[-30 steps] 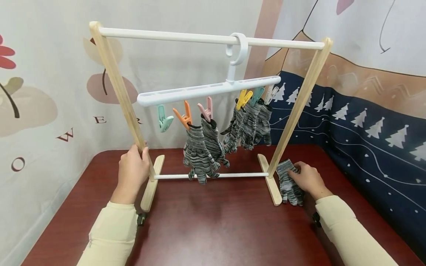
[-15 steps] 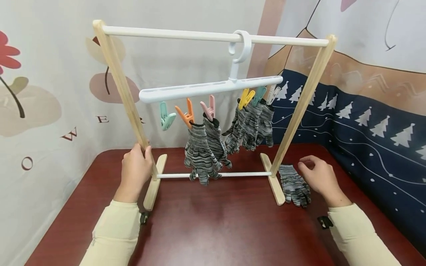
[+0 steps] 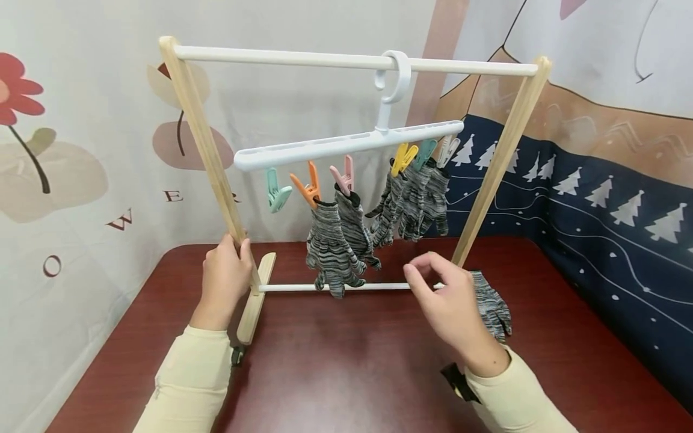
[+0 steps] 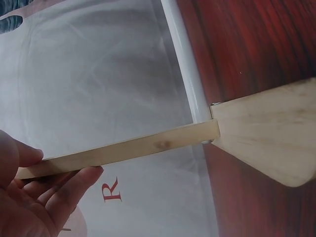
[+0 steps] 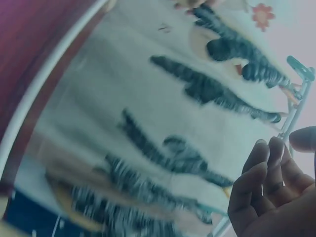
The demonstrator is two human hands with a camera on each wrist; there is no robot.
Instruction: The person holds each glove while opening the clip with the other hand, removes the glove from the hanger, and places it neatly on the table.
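My left hand [image 3: 226,276] grips the left wooden post [image 3: 208,150] of a drying rack; in the left wrist view the fingers and thumb [image 4: 32,153] lie on both sides of it. My right hand [image 3: 441,300] is in the air before the rack's right post, fingers loosely curled, holding nothing. Behind it a grey striped knit glove [image 3: 489,304] lies on the table, partly hidden. Matching gloves [image 3: 332,252] hang from a white hanger [image 3: 346,143] by an orange clothespin [image 3: 308,186], a pink clothespin [image 3: 344,174] and others. A mint clothespin [image 3: 277,193] at the left holds no glove.
The hanger hooks over the rack's white top rod [image 3: 281,57]. A lower rod [image 3: 292,287] joins the two posts. The left wooden foot [image 3: 251,316] stands on the dark red table [image 3: 346,367]. Printed cloth [image 3: 606,180] surrounds the table.
My right hand has let go of the glove on the table, lifted and moved left in front of the right post. My left hand keeps hold of the left post.
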